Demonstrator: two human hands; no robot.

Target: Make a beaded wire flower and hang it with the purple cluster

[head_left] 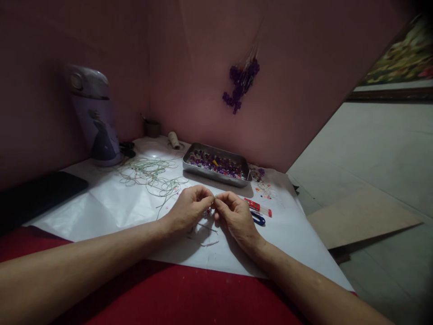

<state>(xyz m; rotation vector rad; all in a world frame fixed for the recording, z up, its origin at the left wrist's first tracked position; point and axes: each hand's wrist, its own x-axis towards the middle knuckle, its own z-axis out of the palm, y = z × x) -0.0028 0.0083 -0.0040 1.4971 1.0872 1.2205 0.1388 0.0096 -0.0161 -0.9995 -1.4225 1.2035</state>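
Observation:
My left hand [189,204] and my right hand [236,216] meet over the white sheet [125,212], thumb and forefinger of each pinched, the tips touching. Between and below them shows a small beaded thread [205,213], mostly covered by the fingers. Loose thread ends [208,244] stick out under my left hand. Just right of my right hand lie a red-capped clear tube [259,207] and blue-handled scissors [258,219], partly hidden. Behind the hands sits a metal tray [216,179] of purple, clear and red beads with a small yellow piece among them.
A tangle of pale green cord [149,174] spreads at left, near a purple bottle [96,117] and a dark flat object [43,194]. A thread spool [173,140] and brown cup [152,128] stand behind. Purple beadwork [241,83] hangs on the pink wall. Loose beads [264,190] lie right of the tray.

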